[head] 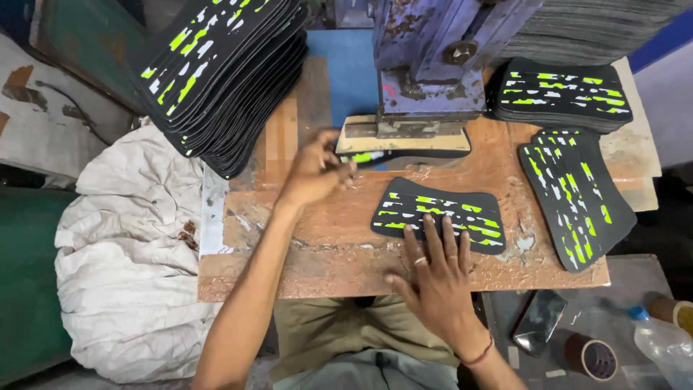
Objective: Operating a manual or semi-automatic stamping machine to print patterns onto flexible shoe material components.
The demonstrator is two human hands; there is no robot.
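Note:
My left hand (315, 172) grips the edge of a black sheet with green and white marks (364, 156) that lies under the flat plate of a blue press (426, 79). My right hand (433, 274) rests flat, fingers spread, on the near edge of another black patterned sheet (440, 209) lying on the worn brown board (339, 245). A ring shows on one finger and a thread band on the wrist.
A tall leaning stack of the same sheets (224, 72) stands at the back left. Smaller piles sit at the back right (563, 94) and right (574, 195). A white sack (130, 260) lies left. A phone (538, 321), tape roll (595, 357) and plastic bottle (660, 343) lie lower right.

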